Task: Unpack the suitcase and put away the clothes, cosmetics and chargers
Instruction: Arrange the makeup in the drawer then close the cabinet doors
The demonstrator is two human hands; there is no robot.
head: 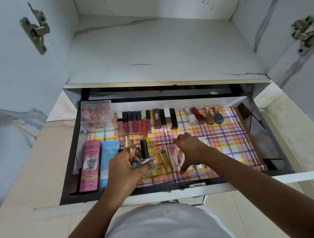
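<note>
An open drawer (264, 122) lined with checked paper holds cosmetics. My left hand (124, 169) grips two nail polish bottles over the front of the drawer, a silver-grey one with a black cap (145, 155) and one with a rose-gold cap (133, 152). My right hand (190, 150) reaches down onto a white item (202, 140) beside the small tubes (169, 159), thumb pointing down; what its fingers hold is hidden. A pink Pond's box (89, 165) and a blue tube (108, 163) lie at the front left.
Along the drawer's back lie a row of lip glosses (134, 123), several lipsticks (164, 118) and several nail polishes (204, 115). A clear box (96, 113) of small pots stands at the back left. Above is a bare marble-patterned shelf (157, 50) between open cupboard doors.
</note>
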